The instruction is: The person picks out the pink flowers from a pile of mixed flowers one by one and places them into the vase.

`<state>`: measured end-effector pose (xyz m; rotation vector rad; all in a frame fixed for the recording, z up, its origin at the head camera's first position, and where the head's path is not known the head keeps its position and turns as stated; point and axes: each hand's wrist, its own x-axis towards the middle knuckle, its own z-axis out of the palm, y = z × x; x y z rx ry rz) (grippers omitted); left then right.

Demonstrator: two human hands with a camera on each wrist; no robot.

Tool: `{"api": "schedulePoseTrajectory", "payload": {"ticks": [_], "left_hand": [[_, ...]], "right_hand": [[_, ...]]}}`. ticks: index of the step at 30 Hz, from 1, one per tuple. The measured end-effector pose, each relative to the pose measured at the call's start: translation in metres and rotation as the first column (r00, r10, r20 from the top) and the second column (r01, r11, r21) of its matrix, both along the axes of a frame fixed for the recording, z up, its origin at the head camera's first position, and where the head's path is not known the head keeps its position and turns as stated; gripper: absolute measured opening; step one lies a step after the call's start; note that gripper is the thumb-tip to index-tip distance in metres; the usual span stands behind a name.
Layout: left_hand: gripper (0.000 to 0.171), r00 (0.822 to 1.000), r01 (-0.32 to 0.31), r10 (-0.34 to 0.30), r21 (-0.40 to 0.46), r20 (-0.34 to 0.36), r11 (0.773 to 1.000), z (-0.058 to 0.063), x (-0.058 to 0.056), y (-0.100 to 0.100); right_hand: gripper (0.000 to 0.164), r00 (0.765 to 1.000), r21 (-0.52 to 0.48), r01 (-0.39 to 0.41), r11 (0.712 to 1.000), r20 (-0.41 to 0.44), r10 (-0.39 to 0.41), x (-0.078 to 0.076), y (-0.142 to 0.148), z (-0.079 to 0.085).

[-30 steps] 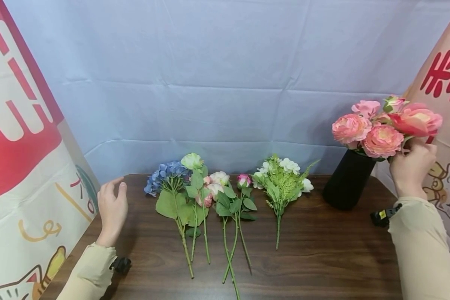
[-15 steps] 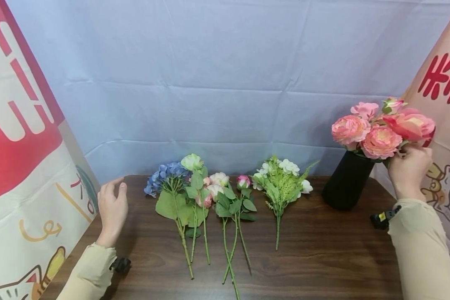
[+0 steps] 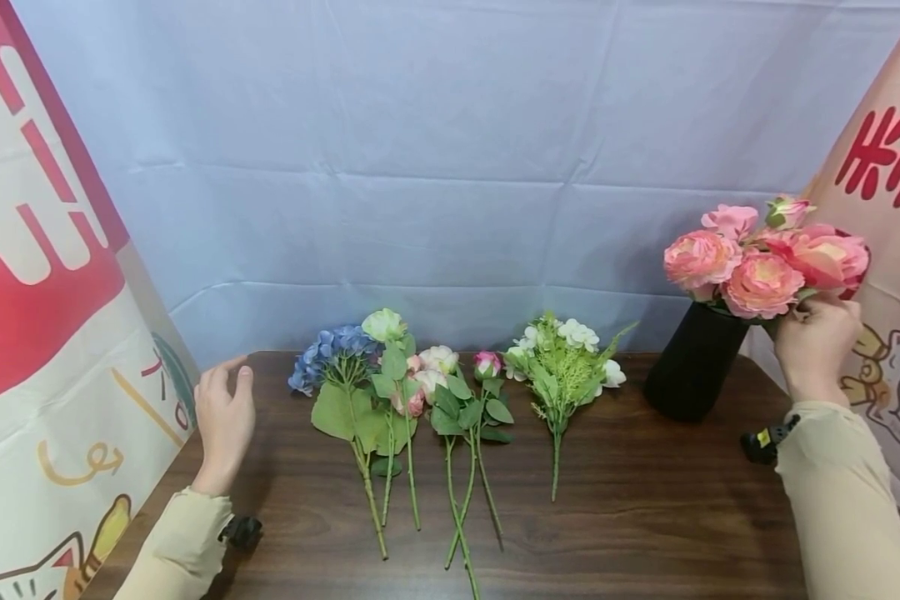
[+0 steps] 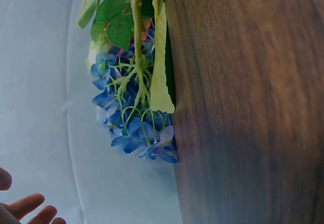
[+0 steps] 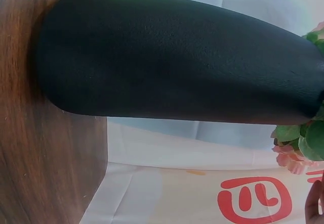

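My right hand [image 3: 817,346] is at the mouth of a black vase [image 3: 697,362], its fingers curled at the stem of a large pink flower [image 3: 828,254]. The bloom hides the fingertips. Other pink flowers [image 3: 763,283] stand in the vase beside it. In the right wrist view the vase [image 5: 172,57] fills the middle, and a fingertip shows at the lower right. My left hand [image 3: 225,417] rests at the table's left side, fingers relaxed and holding nothing. Nearest to it lies a blue hydrangea [image 3: 333,354], also seen in the left wrist view with its blue petals [image 4: 134,133].
On the brown table [image 3: 630,517] lie a pale green-white flower [image 3: 384,323], pink-and-white flowers [image 3: 438,358], a pink rosebud [image 3: 487,362] and a white-flowered green spray [image 3: 562,375]. A pale blue cloth [image 3: 450,167] hangs behind, with printed cloths at both sides.
My right hand has moved a little left and down with the large pink flower, which sits lower and closer to the other blooms. The left hand has stayed still.
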<state>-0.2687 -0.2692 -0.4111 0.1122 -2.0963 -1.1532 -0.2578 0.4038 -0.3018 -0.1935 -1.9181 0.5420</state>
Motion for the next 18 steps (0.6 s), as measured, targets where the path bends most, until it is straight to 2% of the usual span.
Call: {"api": "schedulePoseTrajectory", "payload": {"ticks": [9, 18], "left_hand": [[0.035, 1.0, -0.005, 0.005, 0.008, 0.012, 1.0, 0.0004, -0.0005, -0.0002], [0.033, 1.0, -0.02, 0.02, 0.015, 0.003, 1.0, 0.0018, 0.0, -0.0009]], "right_hand": [[0.025, 0.998, -0.043, -0.008, 0.999, -0.067, 0.005, -0.0014, 0.0, -0.0059], [0.023, 0.999, -0.055, 0.025, 0.998, -0.029, -0.027, 0.0039, -0.0012, -0.0073]]}}
